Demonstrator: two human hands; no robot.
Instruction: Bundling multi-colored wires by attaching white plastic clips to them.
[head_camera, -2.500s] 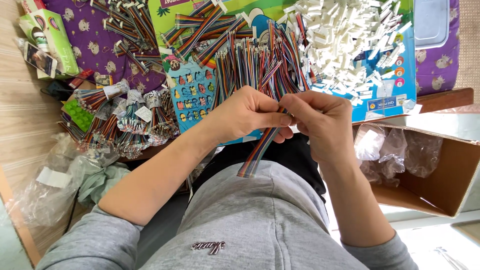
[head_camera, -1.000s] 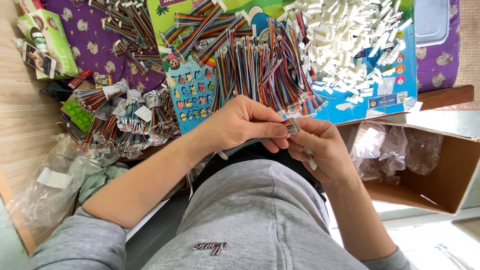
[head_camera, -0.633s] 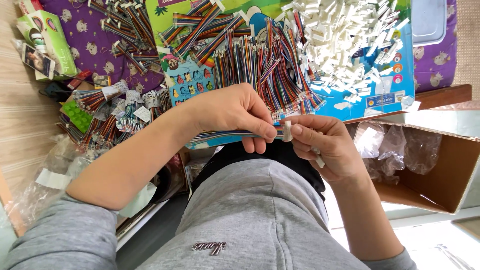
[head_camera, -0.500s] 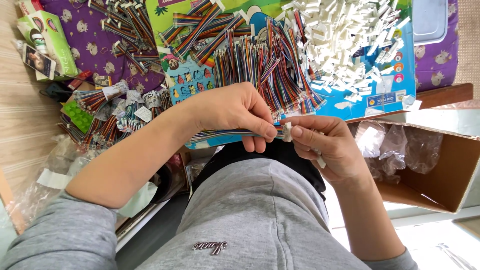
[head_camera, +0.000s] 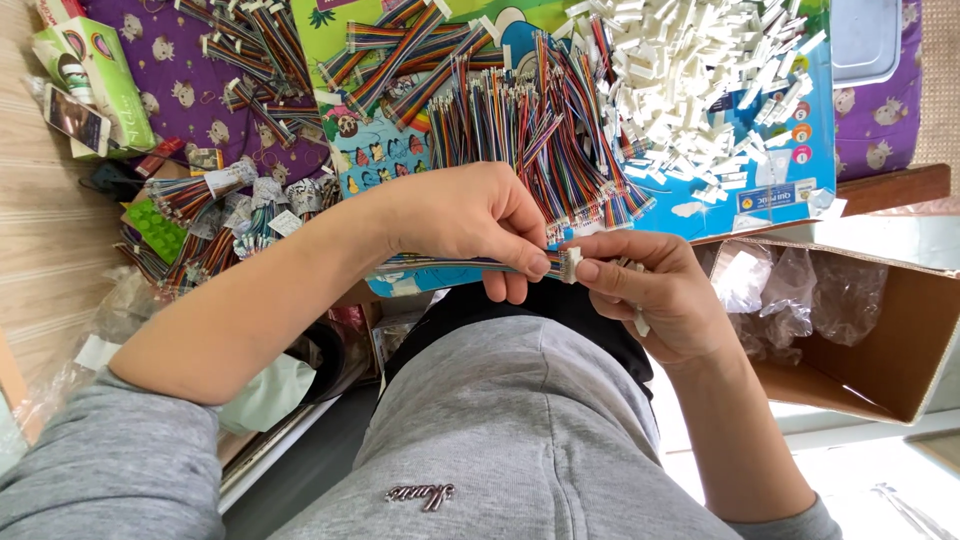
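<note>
My left hand (head_camera: 470, 215) pinches a flat multicoloured ribbon cable (head_camera: 440, 266) that lies level across my wrist, its end pointing right. My right hand (head_camera: 655, 295) holds a small white plastic connector (head_camera: 570, 263) against that cable end, with spare white pieces tucked in its palm. Both hands meet above my grey-clad lap. Just beyond them lies a spread of loose multicoloured cables (head_camera: 540, 130) on a bright printed board (head_camera: 770, 190), and a heap of white connectors (head_camera: 690, 70) sits at the board's far right.
Bundled cable packs (head_camera: 215, 215) lie to the left on a purple patterned cloth (head_camera: 180, 90). A green box (head_camera: 95, 85) with a phone (head_camera: 75, 118) on it is at far left. An open cardboard box (head_camera: 900, 330) holding clear plastic bags stands at right.
The cable, held upright in both hands earlier, now lies level. My left hand has slid along it to the end, and my right hand has brought a white connector against that end.
</note>
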